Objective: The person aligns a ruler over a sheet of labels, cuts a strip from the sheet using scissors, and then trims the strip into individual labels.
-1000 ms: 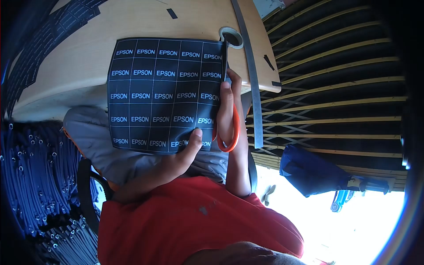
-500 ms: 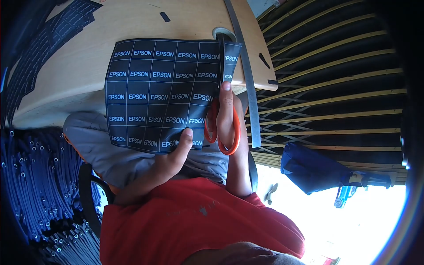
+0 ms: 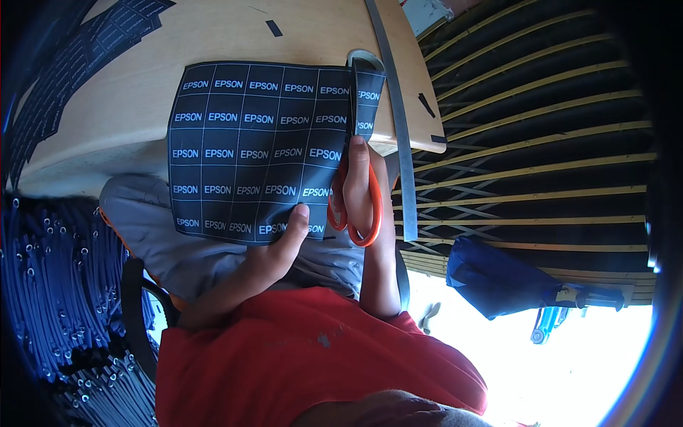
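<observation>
A black sheet printed with a grid of white EPSON labels (image 3: 242,135) is held up in front of my lap, over the table's near edge. My left hand (image 3: 281,245) grips its lower right part, thumb on top and the other fingers hidden beneath. At the right side, my right hand (image 3: 363,185) is closed around orange-handled scissors (image 3: 375,220), with the thumb pointing up along the sheet. The blades are mostly hidden. A cut strip (image 3: 368,96) at the sheet's right edge stands apart from the rest at the top and bends away.
On the wooden table (image 3: 213,32) lie a long metal ruler (image 3: 398,114), small dark scraps (image 3: 274,28) and more printed sheets (image 3: 92,67). Dark blue straps (image 3: 57,285) hang at the left. A folding gate (image 3: 533,142) and a blue cloth (image 3: 491,277) are at the right.
The strip at the right edge now curls over more at its top. The scissors and both hands have shifted only slightly, and the view has moved a little.
</observation>
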`<control>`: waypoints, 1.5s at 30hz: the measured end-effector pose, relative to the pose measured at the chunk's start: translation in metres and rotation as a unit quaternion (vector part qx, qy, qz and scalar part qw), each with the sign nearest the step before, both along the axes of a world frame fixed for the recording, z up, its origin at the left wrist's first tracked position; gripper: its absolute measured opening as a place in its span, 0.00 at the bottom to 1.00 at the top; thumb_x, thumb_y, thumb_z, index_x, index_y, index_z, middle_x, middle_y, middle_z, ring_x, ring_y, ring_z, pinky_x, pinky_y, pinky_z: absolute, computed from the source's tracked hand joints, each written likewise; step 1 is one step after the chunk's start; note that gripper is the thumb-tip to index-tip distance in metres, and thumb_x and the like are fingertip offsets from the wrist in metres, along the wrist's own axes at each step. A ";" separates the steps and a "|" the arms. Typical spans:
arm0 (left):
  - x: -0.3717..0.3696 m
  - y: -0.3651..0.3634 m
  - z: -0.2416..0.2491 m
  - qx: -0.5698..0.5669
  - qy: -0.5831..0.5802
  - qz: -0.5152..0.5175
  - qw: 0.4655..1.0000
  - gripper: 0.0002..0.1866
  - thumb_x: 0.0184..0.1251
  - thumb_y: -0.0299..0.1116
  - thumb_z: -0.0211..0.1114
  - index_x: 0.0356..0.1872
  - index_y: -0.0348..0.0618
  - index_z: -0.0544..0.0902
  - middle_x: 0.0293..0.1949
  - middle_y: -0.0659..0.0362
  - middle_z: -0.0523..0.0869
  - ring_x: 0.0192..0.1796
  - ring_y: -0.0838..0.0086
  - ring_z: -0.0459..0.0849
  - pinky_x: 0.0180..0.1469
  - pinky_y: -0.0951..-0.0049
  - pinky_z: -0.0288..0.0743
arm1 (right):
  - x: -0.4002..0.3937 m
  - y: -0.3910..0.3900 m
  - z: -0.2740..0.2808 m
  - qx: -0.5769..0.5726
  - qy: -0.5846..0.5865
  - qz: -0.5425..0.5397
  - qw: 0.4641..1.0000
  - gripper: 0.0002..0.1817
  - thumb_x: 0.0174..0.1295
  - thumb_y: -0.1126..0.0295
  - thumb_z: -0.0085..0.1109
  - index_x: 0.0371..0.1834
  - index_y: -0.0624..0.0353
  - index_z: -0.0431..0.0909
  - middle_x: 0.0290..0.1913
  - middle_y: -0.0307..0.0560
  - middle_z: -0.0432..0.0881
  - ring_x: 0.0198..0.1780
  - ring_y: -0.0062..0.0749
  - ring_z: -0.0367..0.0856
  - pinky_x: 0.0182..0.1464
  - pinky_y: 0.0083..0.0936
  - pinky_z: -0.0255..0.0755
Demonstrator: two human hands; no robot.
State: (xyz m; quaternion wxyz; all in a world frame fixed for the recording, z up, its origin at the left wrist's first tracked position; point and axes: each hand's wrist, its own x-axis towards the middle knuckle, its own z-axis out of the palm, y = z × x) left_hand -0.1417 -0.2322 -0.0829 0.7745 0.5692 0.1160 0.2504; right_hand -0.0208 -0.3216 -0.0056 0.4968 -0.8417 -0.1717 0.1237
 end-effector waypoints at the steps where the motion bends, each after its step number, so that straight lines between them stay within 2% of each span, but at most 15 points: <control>1: 0.000 0.001 -0.001 0.003 0.010 -0.002 1.000 0.11 0.69 0.29 0.64 0.49 0.36 0.80 0.40 0.60 0.83 0.38 0.78 0.81 0.41 0.75 0.76 | 0.000 0.001 -0.001 -0.002 -0.001 0.003 1.000 0.29 0.79 0.55 0.29 0.25 0.65 0.70 0.15 0.49 0.70 0.18 0.40 0.69 0.27 0.35 0.63; 14: 0.004 0.001 -0.003 -0.001 0.000 0.006 1.000 0.09 0.69 0.29 0.65 0.45 0.37 0.82 0.39 0.62 0.84 0.38 0.79 0.81 0.41 0.76 0.75 | 0.004 0.004 -0.004 -0.018 -0.014 -0.003 1.000 0.27 0.77 0.59 0.32 0.25 0.67 0.71 0.16 0.54 0.72 0.21 0.42 0.71 0.31 0.37 0.67; 17: 0.005 0.000 -0.001 -0.025 0.028 -0.002 0.999 0.09 0.69 0.29 0.65 0.46 0.37 0.82 0.38 0.62 0.84 0.37 0.79 0.81 0.40 0.76 0.75 | 0.004 0.005 -0.003 -0.022 -0.012 -0.006 1.000 0.28 0.77 0.59 0.32 0.24 0.68 0.72 0.16 0.55 0.72 0.21 0.44 0.71 0.31 0.37 0.67; 19: 0.007 -0.001 -0.001 -0.015 -0.019 0.018 1.000 0.08 0.69 0.28 0.65 0.45 0.37 0.81 0.36 0.63 0.83 0.34 0.80 0.80 0.38 0.76 0.75 | 0.003 0.006 -0.002 -0.022 -0.014 -0.011 1.000 0.28 0.77 0.59 0.33 0.23 0.68 0.72 0.16 0.55 0.73 0.21 0.45 0.72 0.32 0.37 0.68; 22: 0.007 0.001 0.006 -0.030 -0.019 0.006 0.999 0.07 0.70 0.28 0.65 0.44 0.37 0.81 0.33 0.64 0.82 0.31 0.81 0.79 0.35 0.77 0.74 | 0.004 0.007 -0.001 -0.033 -0.034 -0.009 0.999 0.29 0.77 0.58 0.33 0.23 0.68 0.72 0.16 0.55 0.72 0.20 0.44 0.71 0.31 0.38 0.68; 32: 0.011 0.004 0.002 -0.028 -0.011 0.020 0.999 0.06 0.70 0.29 0.64 0.42 0.38 0.81 0.32 0.64 0.82 0.30 0.82 0.78 0.34 0.78 0.72 | 0.005 0.012 0.008 -0.057 -0.023 -0.002 0.998 0.30 0.76 0.58 0.30 0.21 0.66 0.73 0.14 0.50 0.71 0.20 0.39 0.72 0.30 0.34 0.68; 37: 0.009 0.006 0.006 -0.047 0.010 0.022 0.999 0.07 0.70 0.29 0.64 0.43 0.38 0.81 0.34 0.64 0.82 0.33 0.82 0.79 0.36 0.77 0.73 | 0.005 0.013 0.011 -0.065 0.008 -0.016 0.998 0.30 0.75 0.57 0.30 0.21 0.67 0.73 0.15 0.49 0.72 0.20 0.37 0.72 0.31 0.34 0.68; 38: 0.009 0.006 0.005 -0.044 0.010 0.021 0.999 0.07 0.70 0.29 0.64 0.43 0.38 0.81 0.34 0.64 0.82 0.33 0.82 0.79 0.36 0.77 0.73 | 0.005 0.013 0.008 -0.041 -0.009 -0.008 0.999 0.30 0.75 0.55 0.30 0.23 0.65 0.74 0.13 0.44 0.70 0.15 0.30 0.69 0.23 0.27 0.65; 39: 0.010 0.006 0.004 -0.039 -0.003 0.027 0.999 0.11 0.70 0.37 0.65 0.43 0.40 0.81 0.34 0.65 0.81 0.32 0.84 0.78 0.31 0.80 0.72 | 0.005 0.013 0.007 -0.016 -0.026 0.000 1.000 0.31 0.75 0.52 0.30 0.25 0.63 0.74 0.12 0.38 0.69 0.11 0.22 0.66 0.15 0.20 0.61; 40: 0.011 0.008 0.004 -0.032 -0.016 0.033 0.999 0.15 0.70 0.45 0.66 0.43 0.42 0.81 0.34 0.67 0.80 0.32 0.87 0.77 0.26 0.82 0.72 | 0.004 0.013 0.008 -0.013 -0.026 0.000 1.000 0.31 0.75 0.52 0.30 0.25 0.63 0.74 0.12 0.38 0.69 0.11 0.22 0.66 0.15 0.20 0.61; 43: 0.016 0.016 0.013 -0.052 0.009 0.044 0.998 0.15 0.69 0.44 0.67 0.43 0.42 0.82 0.34 0.66 0.80 0.31 0.86 0.77 0.26 0.81 0.71 | 0.006 0.009 0.010 -0.025 -0.007 0.005 1.000 0.29 0.74 0.52 0.30 0.29 0.64 0.75 0.13 0.38 0.69 0.12 0.22 0.66 0.16 0.21 0.62; 44: 0.016 0.026 0.024 -0.080 0.080 0.016 0.993 0.16 0.68 0.44 0.68 0.43 0.41 0.82 0.34 0.66 0.80 0.28 0.85 0.76 0.26 0.81 0.71 | 0.005 0.010 0.013 -0.021 0.009 -0.005 1.000 0.29 0.74 0.53 0.32 0.28 0.65 0.75 0.14 0.42 0.70 0.14 0.26 0.69 0.19 0.24 0.65; 45: 0.023 0.037 0.023 -0.114 0.083 0.004 0.990 0.15 0.66 0.44 0.69 0.41 0.42 0.82 0.30 0.65 0.80 0.24 0.84 0.74 0.25 0.81 0.66 | 0.004 0.010 0.015 -0.016 0.027 -0.014 0.999 0.29 0.75 0.55 0.33 0.26 0.67 0.74 0.14 0.46 0.72 0.16 0.30 0.72 0.22 0.28 0.67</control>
